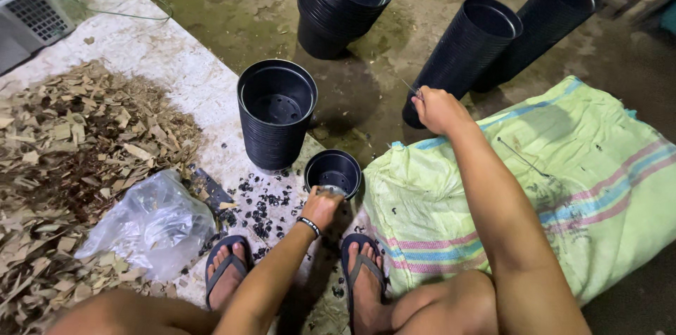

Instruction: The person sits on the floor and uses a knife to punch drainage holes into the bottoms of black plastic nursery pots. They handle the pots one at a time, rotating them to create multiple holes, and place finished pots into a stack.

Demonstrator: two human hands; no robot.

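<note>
A seated person works on small black plastic pots on a concrete floor.
The left hand [320, 207] closes its grip on the rim of one pot [333, 173]; the right hand [436, 109] pinches a thin metal tool [410, 87]. Black punched bits [264, 205] lie scattered, and stacks of pots [276, 113] stand nearby, so much work seems left.

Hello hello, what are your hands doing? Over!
Left hand gripping small black pot by its rim. Right hand pinching thin wire. Stacked pots beside it.

Small black plastic pot [333, 171]: round, upright, mouth open, on pale concrete beside a striped sack, near rim held; thin metal rod [410, 87], pinched, tilted.
</note>
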